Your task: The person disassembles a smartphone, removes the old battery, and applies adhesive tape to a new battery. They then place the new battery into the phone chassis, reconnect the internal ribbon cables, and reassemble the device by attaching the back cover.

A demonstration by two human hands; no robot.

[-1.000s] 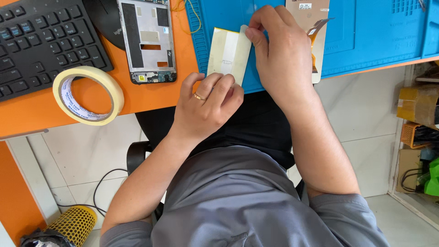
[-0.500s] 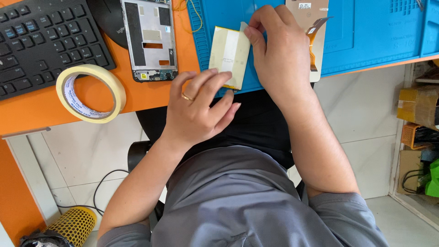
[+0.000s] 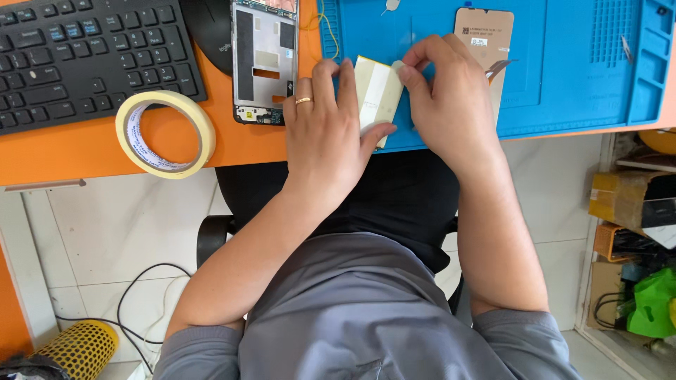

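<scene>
Flat cream battery pack point(image 3: 377, 95) pinned by left hand point(image 3: 327, 134); edge film pinched by right hand point(image 3: 447, 98). Judged light, stiff, puncture-prone; gripped at edges.

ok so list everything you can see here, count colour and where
flat pale part: 1, cream, on the blue mat, between both hands
blue mat: 1, blue, desk right
tan screen panel: 1, tan, on mat behind right hand
opened phone frame: 1, silver-black, desk centre
tape roll: 1, cream, desk front edge
keyboard: 1, black, desk left
mouse: 1, black, beside keyboard
yellow mesh object: 1, floor lower left
boxes: several, brown, right
left hand: ringed, touching pale part
right hand: pinching its top edge
</scene>
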